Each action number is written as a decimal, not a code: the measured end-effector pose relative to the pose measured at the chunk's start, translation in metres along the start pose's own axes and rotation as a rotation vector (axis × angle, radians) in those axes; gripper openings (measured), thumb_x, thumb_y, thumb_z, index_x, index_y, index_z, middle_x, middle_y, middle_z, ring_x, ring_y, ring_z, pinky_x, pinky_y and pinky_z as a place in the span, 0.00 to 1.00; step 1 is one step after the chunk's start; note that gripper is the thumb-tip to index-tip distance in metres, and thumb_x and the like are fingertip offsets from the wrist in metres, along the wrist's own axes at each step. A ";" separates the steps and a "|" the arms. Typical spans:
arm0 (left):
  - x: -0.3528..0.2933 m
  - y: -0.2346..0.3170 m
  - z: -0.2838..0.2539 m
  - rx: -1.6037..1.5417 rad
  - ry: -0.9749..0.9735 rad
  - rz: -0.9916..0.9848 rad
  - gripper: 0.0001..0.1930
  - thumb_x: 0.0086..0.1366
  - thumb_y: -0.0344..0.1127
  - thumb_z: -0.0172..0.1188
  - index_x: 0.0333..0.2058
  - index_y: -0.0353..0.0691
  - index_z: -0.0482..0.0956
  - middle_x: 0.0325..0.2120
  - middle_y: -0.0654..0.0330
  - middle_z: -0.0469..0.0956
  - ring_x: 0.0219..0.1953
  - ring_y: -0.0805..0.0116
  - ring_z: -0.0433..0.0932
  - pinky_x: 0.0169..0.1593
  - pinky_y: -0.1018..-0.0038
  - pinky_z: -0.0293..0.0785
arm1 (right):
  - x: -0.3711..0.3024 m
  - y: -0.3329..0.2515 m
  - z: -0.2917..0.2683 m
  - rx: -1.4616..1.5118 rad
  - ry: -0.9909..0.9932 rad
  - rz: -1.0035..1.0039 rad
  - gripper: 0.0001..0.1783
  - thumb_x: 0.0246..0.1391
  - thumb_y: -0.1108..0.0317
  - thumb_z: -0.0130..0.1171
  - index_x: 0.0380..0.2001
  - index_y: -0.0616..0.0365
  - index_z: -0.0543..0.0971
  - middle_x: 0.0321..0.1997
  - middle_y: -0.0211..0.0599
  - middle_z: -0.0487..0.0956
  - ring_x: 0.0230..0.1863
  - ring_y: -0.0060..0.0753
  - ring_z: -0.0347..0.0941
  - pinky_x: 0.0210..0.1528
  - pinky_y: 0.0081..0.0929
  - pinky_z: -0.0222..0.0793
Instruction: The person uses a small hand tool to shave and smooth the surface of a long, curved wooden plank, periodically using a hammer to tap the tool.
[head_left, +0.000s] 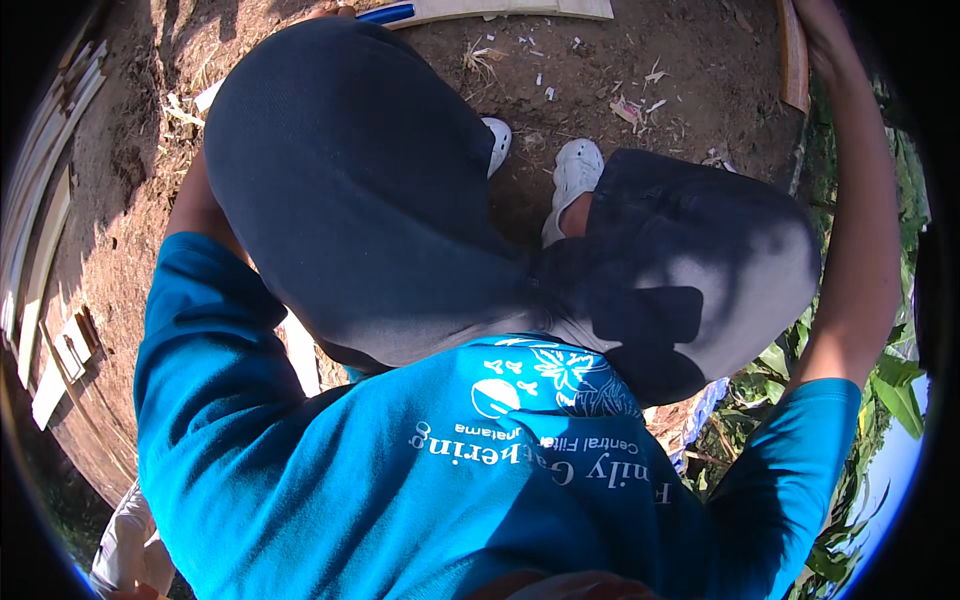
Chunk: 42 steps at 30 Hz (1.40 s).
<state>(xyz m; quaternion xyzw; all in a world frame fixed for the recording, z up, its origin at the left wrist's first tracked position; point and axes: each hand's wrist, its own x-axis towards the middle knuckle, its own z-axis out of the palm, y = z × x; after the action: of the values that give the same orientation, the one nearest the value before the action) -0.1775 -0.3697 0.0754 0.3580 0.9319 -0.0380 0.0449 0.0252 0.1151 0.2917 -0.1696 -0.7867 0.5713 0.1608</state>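
Observation:
My left hand (pixel 340 11) shows only as a small patch beyond my left knee, at the top edge. A shiny blue rod-like thing (pixel 386 14) sticks out from it, seemingly in its grip, over a pale wooden strip (pixel 500 9) that curves along the upper edge. At the upper right, my right hand (pixel 824 32) is closed against a brown wooden strip (pixel 795 60) that hangs down toward the ground. Its fingertips are cut off by the frame's upper edge.
My knees are bent over bare soil (pixel 540 80) scattered with pale wood shavings (pixel 628 110). Long wooden strips (pixel 50 220) lie at the far left, with a shorter notched piece (pixel 65 365) beside them. Green plants (pixel 895 390) stand at the right. Light cloth (pixel 130 545) shows at the lower left.

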 end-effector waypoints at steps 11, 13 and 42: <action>0.072 -0.015 0.034 0.054 -0.170 0.160 0.24 0.58 0.35 0.70 0.51 0.42 0.71 0.47 0.51 0.79 0.48 0.45 0.82 0.49 0.53 0.80 | -0.021 0.116 -0.017 -0.430 -0.339 0.330 0.31 0.68 0.46 0.58 0.62 0.61 0.76 0.35 0.23 0.76 0.28 0.10 0.71 0.31 0.12 0.69; 0.078 -0.022 0.035 0.093 -0.133 0.168 0.20 0.60 0.31 0.67 0.51 0.43 0.74 0.47 0.52 0.80 0.49 0.47 0.82 0.47 0.52 0.81 | -0.022 0.133 -0.017 -0.410 -0.384 0.411 0.32 0.67 0.46 0.59 0.63 0.59 0.75 0.36 0.22 0.76 0.26 0.09 0.70 0.29 0.12 0.68; 0.166 0.137 -0.082 -2.094 0.335 -0.212 0.09 0.78 0.34 0.52 0.54 0.46 0.68 0.34 0.63 0.73 0.38 0.66 0.78 0.43 0.64 0.79 | 0.009 -0.016 0.074 -0.412 -0.179 0.177 0.13 0.70 0.59 0.57 0.35 0.57 0.77 0.26 0.21 0.76 0.22 0.11 0.72 0.24 0.13 0.67</action>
<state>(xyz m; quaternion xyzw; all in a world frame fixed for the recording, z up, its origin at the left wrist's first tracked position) -0.2125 -0.1498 0.1329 0.0591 0.5211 0.8281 0.1981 -0.0171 0.0520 0.2857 -0.2159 -0.8797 0.4236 0.0015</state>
